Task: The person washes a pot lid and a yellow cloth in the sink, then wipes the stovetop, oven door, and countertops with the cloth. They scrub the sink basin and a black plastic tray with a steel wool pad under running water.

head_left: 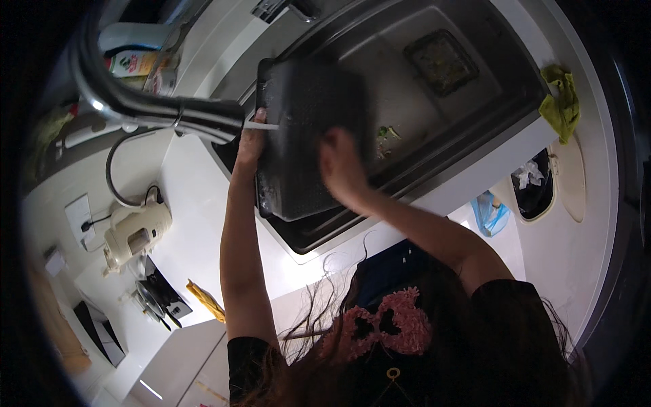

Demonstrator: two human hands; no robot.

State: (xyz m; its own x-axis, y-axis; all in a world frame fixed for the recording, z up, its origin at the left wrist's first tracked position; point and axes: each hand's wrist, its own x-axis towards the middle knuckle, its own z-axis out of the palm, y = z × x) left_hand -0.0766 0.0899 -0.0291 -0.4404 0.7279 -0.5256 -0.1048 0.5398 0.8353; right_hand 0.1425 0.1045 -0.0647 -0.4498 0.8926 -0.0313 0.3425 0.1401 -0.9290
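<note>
A dark grey perforated drain basket point(315, 157) is held over the left end of the dark sink point(386, 86). My left hand point(252, 145) grips its left rim, close to the faucet spout. The chrome faucet point(213, 119) sends a stream of water point(262, 126) onto the basket. My right hand point(343, 168), blurred by motion, is in front of the basket's right half with its fingers curled. Whether it touches the basket or holds anything is hard to see. Green vegetable scraps point(387, 133) lie on the sink floor just right of the basket.
A square drain strainer point(441, 62) with bits in it sits at the sink's far right. A green cloth point(562, 102) hangs over the right edge, above an open bin point(533, 185). On the left counter stand a cream electric appliance point(138, 234) and a yellow cloth point(206, 300).
</note>
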